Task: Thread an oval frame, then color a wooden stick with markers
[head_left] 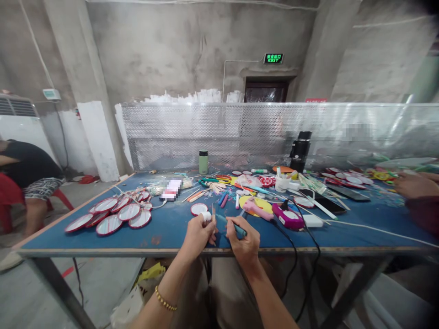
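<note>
My left hand (197,235) is closed round a small white piece (206,216) and a thin wooden stick (213,213) that points up, just above the front edge of the blue table (164,228). My right hand (244,240) grips a teal pen-like tool (231,225), its tip aimed left at the stick. A round red-rimmed mirror (199,209) lies just beyond my left hand. A pink glue gun (258,210) and a purple device (288,217) rest to the right of my right hand.
Several red-rimmed round mirrors (109,214) lie in a heap at the table's left. Sticks, pens, a green bottle (203,162), a black cylinder (300,151) and cables (308,237) crowd the middle and back. A perforated metal screen (240,132) backs the table. Another person's hand (414,185) is at right; a seated person (30,183) at left.
</note>
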Demonstrator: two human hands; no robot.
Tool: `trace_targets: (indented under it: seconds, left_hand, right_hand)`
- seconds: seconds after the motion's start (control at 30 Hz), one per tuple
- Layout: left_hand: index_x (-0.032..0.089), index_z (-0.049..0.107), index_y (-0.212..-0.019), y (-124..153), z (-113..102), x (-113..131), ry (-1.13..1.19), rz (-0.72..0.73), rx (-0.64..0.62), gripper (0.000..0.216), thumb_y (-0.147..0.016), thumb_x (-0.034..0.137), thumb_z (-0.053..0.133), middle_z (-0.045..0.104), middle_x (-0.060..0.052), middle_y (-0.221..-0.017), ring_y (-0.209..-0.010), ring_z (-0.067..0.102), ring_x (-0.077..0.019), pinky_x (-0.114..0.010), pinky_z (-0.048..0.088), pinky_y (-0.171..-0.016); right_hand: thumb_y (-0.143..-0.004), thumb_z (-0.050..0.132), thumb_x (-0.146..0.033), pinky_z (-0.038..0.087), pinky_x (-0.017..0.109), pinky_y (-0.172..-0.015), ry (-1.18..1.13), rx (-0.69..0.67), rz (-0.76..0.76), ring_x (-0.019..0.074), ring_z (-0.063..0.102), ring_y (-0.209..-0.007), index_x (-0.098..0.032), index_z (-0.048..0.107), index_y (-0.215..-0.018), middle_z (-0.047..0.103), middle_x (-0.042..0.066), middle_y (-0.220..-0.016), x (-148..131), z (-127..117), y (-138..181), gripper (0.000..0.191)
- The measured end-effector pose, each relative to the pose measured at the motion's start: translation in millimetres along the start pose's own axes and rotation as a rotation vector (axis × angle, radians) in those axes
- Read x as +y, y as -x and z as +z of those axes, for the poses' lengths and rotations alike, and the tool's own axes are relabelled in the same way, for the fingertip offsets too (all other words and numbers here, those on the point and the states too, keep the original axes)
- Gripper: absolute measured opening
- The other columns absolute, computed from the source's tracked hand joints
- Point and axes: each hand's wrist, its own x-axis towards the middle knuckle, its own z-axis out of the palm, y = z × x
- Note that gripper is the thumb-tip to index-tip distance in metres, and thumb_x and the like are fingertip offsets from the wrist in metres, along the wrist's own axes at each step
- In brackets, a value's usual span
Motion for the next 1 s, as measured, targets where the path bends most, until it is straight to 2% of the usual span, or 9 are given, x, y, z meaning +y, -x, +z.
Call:
trace_targets:
  seconds: [0.2, 0.5, 0.7, 0.9, 1.0]
  left_hand:
    - [0.018, 0.055, -0.071, 0.3, 0.2, 0.1, -0.008, 0.009, 0.005, 0.021, -0.078, 0.037, 0.062, 0.062, 0.002, -0.055, -0.038, 0.055, -0.0112, -0.020, 0.046, -0.037]
    - [0.018, 0.055, -0.071, -0.5, -0.3, -3.1, -0.005, 0.010, 0.009, 0.018, -0.079, 0.034, 0.061, 0.063, 0.001, -0.056, -0.038, 0.056, -0.0112, -0.020, 0.046, -0.037]
    - [0.018, 0.055, -0.069, -1.2, 0.4, -4.0, 0.003, 0.007, 0.009, 0.022, -0.080, 0.036, 0.061, 0.062, 0.001, -0.056, -0.039, 0.056, -0.0114, -0.020, 0.046, -0.038]
    - [0.019, 0.055, -0.072, -1.4, 0.2, -5.3, 0.012, 0.008, 0.010, 0.021, -0.079, 0.037, 0.062, 0.063, 0.002, -0.056, -0.039, 0.056, -0.0120, -0.021, 0.045, -0.037]
    - [0.019, 0.055, -0.072, -1.5, 0.0, -6.0, 0.006, 0.008, 0.006, 0.019, -0.079, 0.035, 0.062, 0.063, 0.001, -0.057, -0.039, 0.056, -0.0118, -0.021, 0.046, -0.038]
  right_hand:
    - [-0.091, 0.057, -0.012, 0.050, 0.024, -0.065, -0.010, -0.043, -0.023, 0.0123, 0.062, -0.064, -0.019, 0.066, -0.089, 0.065, 0.000, -0.071, -1.5, 0.3, -1.6, 0.012]
    - [-0.091, 0.057, -0.012, 0.050, 0.024, -0.065, 0.005, -0.010, -0.021, 0.0126, 0.063, -0.064, -0.019, 0.066, -0.089, 0.066, 0.001, -0.072, -0.3, -0.4, -0.7, 0.012]
    - [-0.091, 0.057, -0.011, 0.050, 0.024, -0.066, -0.029, -0.060, -0.029, 0.0121, 0.061, -0.065, -0.019, 0.066, -0.091, 0.065, 0.000, -0.072, -2.2, 0.1, -1.6, 0.012]
    - [-0.091, 0.058, -0.010, 0.050, 0.024, -0.067, -0.018, -0.023, -0.035, 0.0119, 0.062, -0.065, -0.019, 0.066, -0.090, 0.065, 0.000, -0.072, -3.0, 0.2, -1.8, 0.012]
    - [-0.091, 0.057, -0.011, 0.050, 0.024, -0.066, -0.024, -0.045, -0.038, 0.0121, 0.062, -0.065, -0.019, 0.066, -0.091, 0.065, 0.000, -0.072, -2.7, 0.4, -1.9, 0.012]
